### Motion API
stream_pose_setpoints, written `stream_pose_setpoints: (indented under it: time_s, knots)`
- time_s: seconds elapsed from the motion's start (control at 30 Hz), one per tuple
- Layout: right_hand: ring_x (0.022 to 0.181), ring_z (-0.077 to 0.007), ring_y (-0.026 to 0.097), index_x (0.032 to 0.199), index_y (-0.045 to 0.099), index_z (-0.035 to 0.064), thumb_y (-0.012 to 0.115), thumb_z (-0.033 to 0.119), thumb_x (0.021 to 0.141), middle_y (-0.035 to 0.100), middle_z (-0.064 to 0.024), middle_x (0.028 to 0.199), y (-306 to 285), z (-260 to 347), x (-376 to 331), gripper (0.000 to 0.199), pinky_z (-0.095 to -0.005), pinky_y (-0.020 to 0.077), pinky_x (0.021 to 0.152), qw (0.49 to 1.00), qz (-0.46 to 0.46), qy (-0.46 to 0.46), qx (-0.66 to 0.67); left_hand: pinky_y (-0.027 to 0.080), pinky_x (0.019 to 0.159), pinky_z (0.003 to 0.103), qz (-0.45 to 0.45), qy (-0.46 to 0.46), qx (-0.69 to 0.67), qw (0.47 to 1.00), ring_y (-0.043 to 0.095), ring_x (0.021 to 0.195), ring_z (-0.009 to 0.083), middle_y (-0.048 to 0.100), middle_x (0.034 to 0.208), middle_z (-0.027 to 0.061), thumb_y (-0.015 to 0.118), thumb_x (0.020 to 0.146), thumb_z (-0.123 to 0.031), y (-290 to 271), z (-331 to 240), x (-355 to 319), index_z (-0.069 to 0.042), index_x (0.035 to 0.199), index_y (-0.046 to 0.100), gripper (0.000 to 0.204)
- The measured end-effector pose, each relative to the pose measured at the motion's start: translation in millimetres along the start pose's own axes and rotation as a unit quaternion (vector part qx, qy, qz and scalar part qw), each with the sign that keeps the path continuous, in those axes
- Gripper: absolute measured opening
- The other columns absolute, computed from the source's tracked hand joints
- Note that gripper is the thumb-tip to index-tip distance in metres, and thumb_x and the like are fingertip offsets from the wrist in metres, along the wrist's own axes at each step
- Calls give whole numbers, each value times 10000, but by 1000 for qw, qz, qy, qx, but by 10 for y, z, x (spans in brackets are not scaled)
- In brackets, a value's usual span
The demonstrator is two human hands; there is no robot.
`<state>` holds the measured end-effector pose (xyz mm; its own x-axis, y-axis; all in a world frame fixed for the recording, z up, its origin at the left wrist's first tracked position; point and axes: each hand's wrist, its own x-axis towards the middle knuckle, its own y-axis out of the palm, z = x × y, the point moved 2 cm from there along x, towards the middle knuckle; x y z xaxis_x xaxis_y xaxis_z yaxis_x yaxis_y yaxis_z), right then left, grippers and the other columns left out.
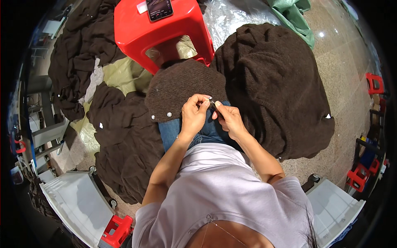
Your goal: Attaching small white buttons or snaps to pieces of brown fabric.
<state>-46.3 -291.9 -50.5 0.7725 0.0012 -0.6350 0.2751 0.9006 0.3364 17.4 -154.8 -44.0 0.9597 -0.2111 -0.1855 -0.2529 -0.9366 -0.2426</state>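
A dark brown knit garment (186,84) lies over my knees, and two sparkly round buttons (169,114) show along its near edge. My left hand (193,115) is closed in a pinch at that edge, beside a tiny pale, shiny bit (210,98). Close against it, my right hand (231,120) grips a small dark thing (213,106) with a glint on it; its kind is too small to make out. The fingertips of both hands nearly meet, partly hiding what lies between them.
Brown knit heaps lie on the left (124,140) and right (273,91). Ahead stands a red plastic stool (165,27) with a phone (159,9) on it. White panels on casters flank me at the lower left (78,194) and lower right (335,211).
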Motion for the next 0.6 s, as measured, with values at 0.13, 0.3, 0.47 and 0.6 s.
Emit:
stream_pose_setpoints:
  time_s: [0.13, 0.3, 0.47, 0.6]
  knots:
    - [370, -19, 200, 684, 611, 73, 551, 447, 970, 315, 97, 468, 34, 32, 0, 475, -224, 126, 366, 1000, 12, 25, 9, 409, 621, 174, 11, -13, -71, 997, 486, 708, 10, 674, 987, 19, 604, 918, -32, -25, 81, -10, -7, 925, 645, 48]
    - [365, -22, 208, 685, 603, 67, 543, 449, 973, 324, 92, 463, -30, 42, -56, 482, -222, 131, 363, 999, 5, 35, -30, 430, 657, 173, 17, -21, -79, 997, 504, 732, 16, 672, 1008, 27, 597, 932, -43, -30, 101, -7, -7, 940, 636, 54]
    - [367, -17, 211, 680, 606, 66, 558, 442, 966, 318, 95, 461, -4, 96, -44, 476, -224, 121, 364, 999, 1, 17, -32, 423, 658, 178, 16, -23, -67, 997, 514, 743, 21, 677, 1007, 31, 597, 925, -35, -47, 72, -27, -12, 928, 638, 47]
    - [371, -14, 209, 670, 605, 68, 569, 441, 960, 318, 97, 464, 9, 80, 27, 474, -222, 116, 368, 998, -8, 13, -55, 422, 652, 183, 16, -11, -57, 998, 517, 746, 22, 681, 1010, 37, 599, 917, -31, -28, 66, -26, -12, 911, 638, 44]
